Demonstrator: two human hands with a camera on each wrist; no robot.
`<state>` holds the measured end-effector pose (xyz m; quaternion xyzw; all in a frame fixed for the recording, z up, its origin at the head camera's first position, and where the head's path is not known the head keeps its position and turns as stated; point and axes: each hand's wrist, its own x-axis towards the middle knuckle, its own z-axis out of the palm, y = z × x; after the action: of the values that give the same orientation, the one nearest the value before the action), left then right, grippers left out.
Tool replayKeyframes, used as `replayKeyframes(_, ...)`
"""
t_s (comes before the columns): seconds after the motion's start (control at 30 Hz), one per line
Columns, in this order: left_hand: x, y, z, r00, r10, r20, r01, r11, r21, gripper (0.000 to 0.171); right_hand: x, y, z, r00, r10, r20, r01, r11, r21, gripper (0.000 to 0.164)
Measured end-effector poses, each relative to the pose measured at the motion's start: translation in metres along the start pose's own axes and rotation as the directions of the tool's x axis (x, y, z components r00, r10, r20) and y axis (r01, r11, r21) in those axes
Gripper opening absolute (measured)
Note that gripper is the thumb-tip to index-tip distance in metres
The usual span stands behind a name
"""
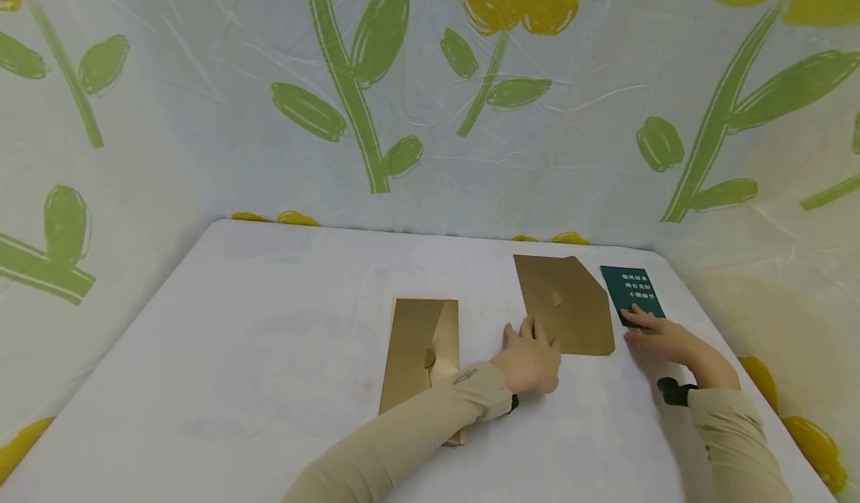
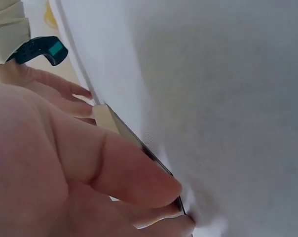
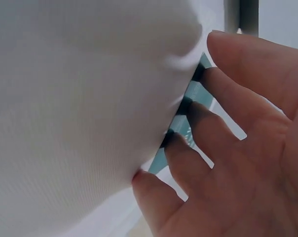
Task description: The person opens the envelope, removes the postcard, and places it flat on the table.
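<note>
In the head view a dark green card with white characters lies at the right of the table. My right hand rests fingertips on its lower part. In the right wrist view the fingers of my right hand spread nearly straight onto the green card. Left of it lies a flat gold-brown paper envelope with a slanted upper right edge and a small tab. My left hand touches its lower left edge with the fingertips. In the left wrist view the thumb of my left hand extends along that edge.
A second gold-brown envelope, with a folded flap and rounded tab, lies left of my left hand, partly covered by my sleeve. All lie on a white table. A flower-print cloth hangs around the back and sides.
</note>
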<state>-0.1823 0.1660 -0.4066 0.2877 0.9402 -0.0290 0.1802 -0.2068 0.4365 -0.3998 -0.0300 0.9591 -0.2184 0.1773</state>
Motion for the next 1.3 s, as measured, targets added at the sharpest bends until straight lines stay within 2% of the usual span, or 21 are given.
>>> replayKeyframes(0.37, 0.021, 0.003, -0.001, 1.000, -0.007, 0.013, 0.007, 0.998, -0.058, 0.061, 0.009, 0.008, -0.010, 1.000, -0.014, -0.004, 0.014, 1.000, -0.006, 0.061)
replayKeyframes(0.73, 0.025, 0.004, -0.007, 1.000, -0.010, 0.006, 0.010, 0.998, -0.060, 0.060, 0.020, 0.022, -0.019, 1.000, -0.003, 0.025, 0.003, 1.000, -0.008, 0.063)
replayKeyframes(1.0, 0.032, 0.006, -0.006, 1.000, -0.012, -0.001, 0.012, 0.997, -0.073, 0.061, 0.023, 0.026, -0.022, 0.998, 0.035, 0.046, -0.038, 0.998, 0.054, 0.065)
replayKeyframes(1.3, 0.040, 0.007, -0.004, 1.000, -0.010, -0.012, 0.009, 0.996, -0.087, 0.061, 0.022, 0.027, -0.022, 0.998, 0.056, 0.034, -0.056, 0.998, 0.020, 0.063)
